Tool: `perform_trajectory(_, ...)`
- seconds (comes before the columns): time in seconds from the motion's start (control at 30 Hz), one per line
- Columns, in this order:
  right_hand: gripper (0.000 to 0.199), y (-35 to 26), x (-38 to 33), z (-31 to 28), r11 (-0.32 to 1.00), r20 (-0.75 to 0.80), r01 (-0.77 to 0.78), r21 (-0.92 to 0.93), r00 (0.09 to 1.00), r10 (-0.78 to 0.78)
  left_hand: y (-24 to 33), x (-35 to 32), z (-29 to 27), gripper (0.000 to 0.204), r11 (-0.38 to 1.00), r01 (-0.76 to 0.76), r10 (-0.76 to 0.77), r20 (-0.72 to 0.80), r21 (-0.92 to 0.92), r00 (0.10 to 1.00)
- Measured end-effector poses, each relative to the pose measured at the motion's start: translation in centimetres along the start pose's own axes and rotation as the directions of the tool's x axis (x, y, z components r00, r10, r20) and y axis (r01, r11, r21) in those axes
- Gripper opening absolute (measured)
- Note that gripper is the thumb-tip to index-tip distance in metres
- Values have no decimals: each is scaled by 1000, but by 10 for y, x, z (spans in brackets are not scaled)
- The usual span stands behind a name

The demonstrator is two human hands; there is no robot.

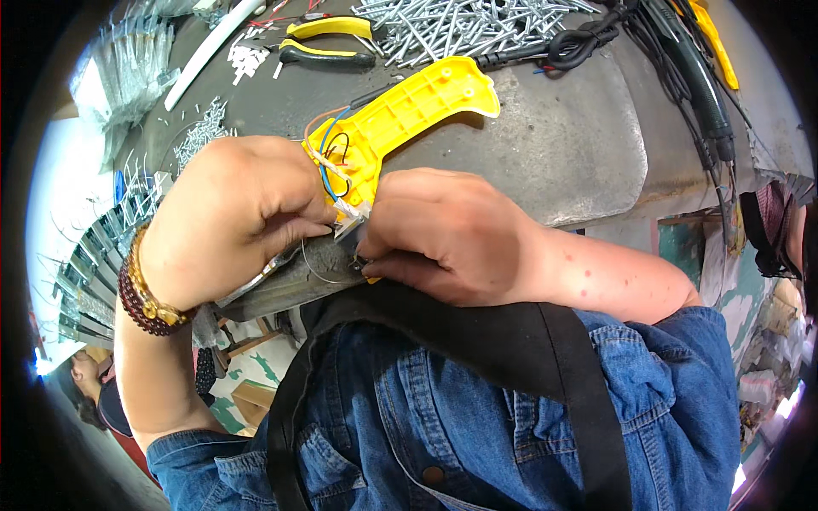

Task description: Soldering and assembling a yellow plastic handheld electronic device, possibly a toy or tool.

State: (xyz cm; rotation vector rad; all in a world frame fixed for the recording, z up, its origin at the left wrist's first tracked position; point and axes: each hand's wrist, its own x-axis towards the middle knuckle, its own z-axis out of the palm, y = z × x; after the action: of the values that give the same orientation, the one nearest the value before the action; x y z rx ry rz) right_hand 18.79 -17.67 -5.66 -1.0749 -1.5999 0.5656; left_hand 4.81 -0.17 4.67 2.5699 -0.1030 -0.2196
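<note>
A yellow plastic handle shell (417,106), open side up, lies on the bench with a black cable entering its far end. Blue, brown and black wires (327,166) run along its near part to a small pale, flat metal piece (348,226) between my hands. My left hand (247,200) is closed in a pinch beside that piece; what its fingertips grip is hidden. From the right, my right hand (452,234) closes against the shell's near end, its fingertips by the metal piece. A bit of yellow shows under those fingers, but their grip is unclear.
Long screws (460,30) are heaped behind the shell, with yellow-and-black pliers (328,43) left of them. Smaller screws (200,132) lie beyond my left hand. A black corded tool (694,81) rests at right. Metal strips (94,264) stand at left; another person (106,400) is lower left.
</note>
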Motion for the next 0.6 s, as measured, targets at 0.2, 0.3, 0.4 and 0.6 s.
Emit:
perform_trajectory(0.2, 16, 3, -1, 1, 1000, -11, 5, 11, 1000, -5, 10, -5, -1, 17, 990, 115, -112, -38, 80, 993)
perform_trajectory(0.3, 16, 1, 0, -1, 1000, -5, 14, 4, 1000, -14, 5, -5, 1, 17, 996, 88, -88, -45, 15, 995)
perform_trajectory(0.4, 18, 0, 0, -3, 999, 65, -31, -18, 997, 32, 4, -7, 6, 17, 987, 103, -112, -71, -122, 991)
perform_trajectory(0.6, 19, -1, 0, 0, 999, 74, -33, -30, 997, 36, 8, -13, 11, 17, 990, 136, -138, -157, -24, 978)
